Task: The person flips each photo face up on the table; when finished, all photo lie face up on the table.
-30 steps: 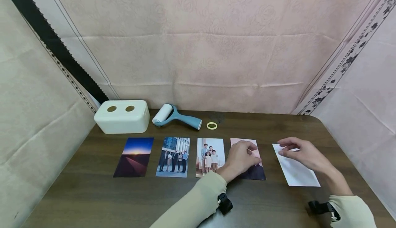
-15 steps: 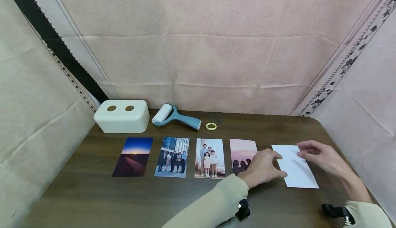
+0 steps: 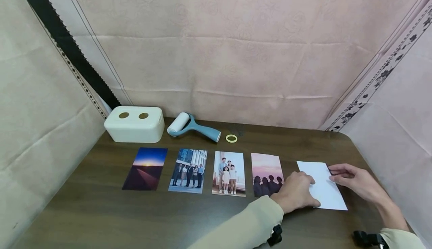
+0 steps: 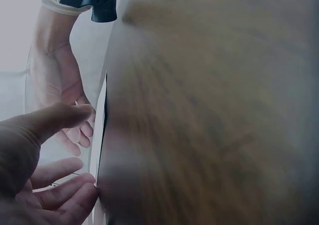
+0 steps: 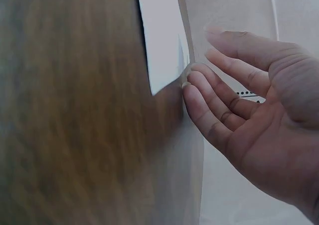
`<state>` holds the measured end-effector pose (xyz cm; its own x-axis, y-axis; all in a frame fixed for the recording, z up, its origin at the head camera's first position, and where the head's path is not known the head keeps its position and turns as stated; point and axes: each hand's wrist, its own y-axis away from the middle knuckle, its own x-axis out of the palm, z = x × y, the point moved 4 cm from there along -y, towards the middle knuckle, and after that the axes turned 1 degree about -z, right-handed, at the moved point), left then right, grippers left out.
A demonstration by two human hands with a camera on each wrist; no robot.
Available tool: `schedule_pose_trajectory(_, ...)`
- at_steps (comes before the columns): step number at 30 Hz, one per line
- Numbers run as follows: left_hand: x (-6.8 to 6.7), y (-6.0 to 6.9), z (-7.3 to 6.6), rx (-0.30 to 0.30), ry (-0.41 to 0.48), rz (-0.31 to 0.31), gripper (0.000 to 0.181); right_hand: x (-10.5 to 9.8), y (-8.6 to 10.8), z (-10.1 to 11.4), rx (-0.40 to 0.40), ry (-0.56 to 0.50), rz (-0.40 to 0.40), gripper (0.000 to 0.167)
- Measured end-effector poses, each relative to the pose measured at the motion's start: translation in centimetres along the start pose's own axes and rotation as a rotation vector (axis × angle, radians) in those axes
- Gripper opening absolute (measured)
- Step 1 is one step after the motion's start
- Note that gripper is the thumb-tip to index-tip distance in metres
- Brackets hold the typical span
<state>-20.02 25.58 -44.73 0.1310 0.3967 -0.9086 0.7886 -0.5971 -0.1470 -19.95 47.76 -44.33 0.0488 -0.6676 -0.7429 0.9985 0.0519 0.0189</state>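
A blank white sheet [image 3: 325, 185], about the size of the photos, lies at the right end of the row on the table. My left hand [image 3: 297, 192] is at its left edge, with thumb and fingers spread apart and fingertips touching the edge. Across from it, my right hand [image 3: 359, 183] has its loosely bent fingertips at the right edge. In the right wrist view the thumb stands clear of the sheet [image 5: 162, 36]. Just left of my left hand lies a pink-sky photo [image 3: 266, 166] with dark silhouettes, its lower right corner covered by that hand.
Further left lie a family photo [image 3: 229, 172], a photo of people in suits [image 3: 189, 170] and a sunset photo [image 3: 145, 170]. Behind them stand a white box [image 3: 135, 129] with two holes, a blue-handled roller [image 3: 202, 129] and a small yellow ring [image 3: 231, 138]. Cloth walls enclose the table.
My left hand has moved right, off the pink-sky photo, to the white sheet's left edge. My right hand has shifted from the sheet's top to its right edge.
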Motion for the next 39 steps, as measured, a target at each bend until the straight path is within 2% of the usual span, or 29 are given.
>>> schedule_pose_trajectory(5, 0.3, 0.1, -0.6, 0.031, -0.104, 0.0, 0.052, 0.0, 0.2, -0.6, -0.006, -0.046, 0.014, 0.044)
schedule_pose_trajectory(10, 0.4, 0.1, -0.8, 0.043, -0.153, -0.004, 0.049, -0.1, 0.4, -1.0, -0.002, -0.05, 0.016, 0.043)
schedule_pose_trajectory(16, 0.2, 0.0, -0.8, 0.027, -0.149, -0.016, 0.049, -0.1, 0.4, -1.1, -0.009, -0.031, 0.028, 0.042)
schedule_pose_trajectory(25, 0.3, -0.1, -1.0, 0.035, -0.172, -0.028, 0.045, -0.3, 0.7, -1.1, 0.006, 0.007, 0.026, 0.046)
schedule_pose_trajectory(34, 0.3, -0.2, -0.7, 0.035, -0.141, -0.029, 0.046, -0.7, 1.1, -2.1, -0.066, -0.048, 0.041, 0.036)
schedule_pose_trajectory(39, 0.4, -0.2, -0.6, 0.036, -0.118, -0.031, 0.049, -1.0, 1.4, -2.5, -0.072, -0.062, 0.071, 0.035)
